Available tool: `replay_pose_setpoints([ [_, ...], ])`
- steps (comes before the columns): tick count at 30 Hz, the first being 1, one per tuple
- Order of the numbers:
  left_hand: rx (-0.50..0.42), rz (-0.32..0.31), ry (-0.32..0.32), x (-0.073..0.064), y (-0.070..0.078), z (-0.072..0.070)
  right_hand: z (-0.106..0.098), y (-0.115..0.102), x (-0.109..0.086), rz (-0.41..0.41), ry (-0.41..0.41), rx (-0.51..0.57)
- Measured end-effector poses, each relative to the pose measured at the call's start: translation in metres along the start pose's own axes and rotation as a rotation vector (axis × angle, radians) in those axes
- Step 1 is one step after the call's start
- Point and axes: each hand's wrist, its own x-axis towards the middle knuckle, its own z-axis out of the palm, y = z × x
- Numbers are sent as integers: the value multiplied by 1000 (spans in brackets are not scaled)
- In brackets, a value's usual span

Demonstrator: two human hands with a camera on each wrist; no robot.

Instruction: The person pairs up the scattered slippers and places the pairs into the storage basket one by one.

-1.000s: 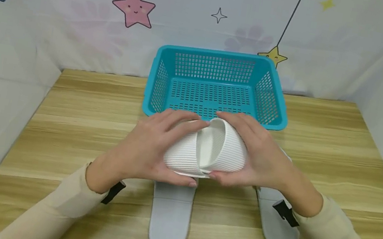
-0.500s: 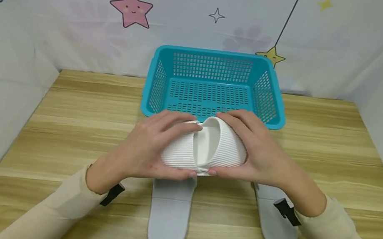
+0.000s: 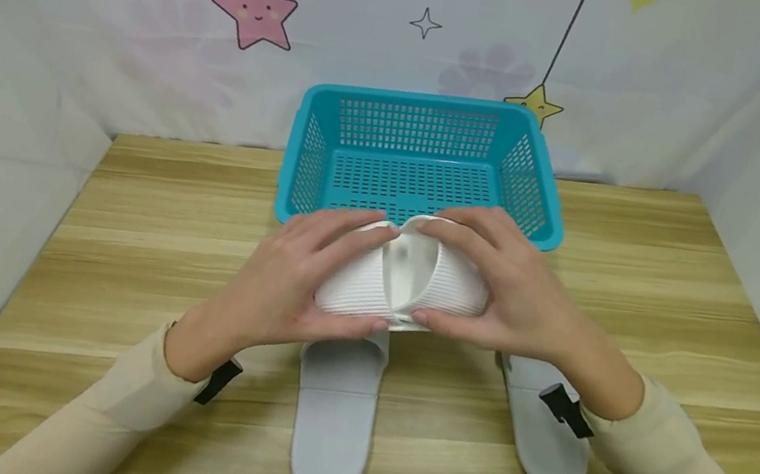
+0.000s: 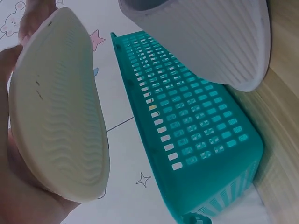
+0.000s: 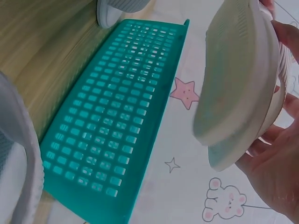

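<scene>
Pair of white ribbed slippers [image 3: 458,285] up off the table [image 3: 161,234], between both palms, over its middle and just short of the basket's near rim. Uppers side by side, mouths facing each other; right wrist view shows two pale soles [image 5: 233,84] overlapping, one against the other. The soles look tilted, not flat to the table. Grip: both hands grasping, fingers spread only as wide as the uppers. Left hand [image 3: 290,276] has the left upper, fingers over the far side, thumb along the near lower edge. Right hand [image 3: 514,293] mirrors it on the right upper, fingertips at the mouth, thumb at the near edge. Forearms slant in from the near left and near right, in cream sleeves [image 3: 125,404], a black strap [image 3: 566,408] at each wrist. Below the held pair, one grey slipper [image 3: 332,430] sits on the table, front end partly hidden. Other grey slipper [image 3: 551,433] lies towards the right edge, angled, partly under the right forearm. Blue-green basket [image 3: 421,99] stands at the far edge, mid-width. Star-print cloth [image 3: 354,31] behind.
</scene>
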Motion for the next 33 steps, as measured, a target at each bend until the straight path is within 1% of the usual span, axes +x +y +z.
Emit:
replay_pose_setpoints([
  [4, 6, -20, 44, 1, -2, -7, -6, 1, 1, 11, 27, -20],
  [8, 26, -73, 91, -2, -9, -15, -13, 4, 1, 28, 53, -39],
  [11, 40, -120, 107, -8, -14, -20, -19, 5, 0, 40, 49, -50],
  [14, 55, -145, 98, -16, -19, -23, -24, 7, -1, 50, 43, -40],
  [17, 66, -164, 56, -25, -23, -23, -29, 9, -2, 57, 43, -33],
  [21, 77, -187, -6, -35, -30, -22, -34, 12, -4, 80, 32, -49],
  [24, 79, -199, -47, -41, -36, -21, -37, 14, -4, 91, 29, -59],
  [26, 71, -214, -104, -44, -38, -20, -38, 16, -4, 82, 38, -58],
  [30, 57, -246, -242, -47, -40, -19, -40, 19, -3, 49, 61, -53],
  [31, 59, -252, -271, -47, -40, -18, -40, 20, -3, 42, 65, -53],
  [33, 68, -259, -308, -47, -40, -17, -41, 22, -3, 35, 73, -56],
])
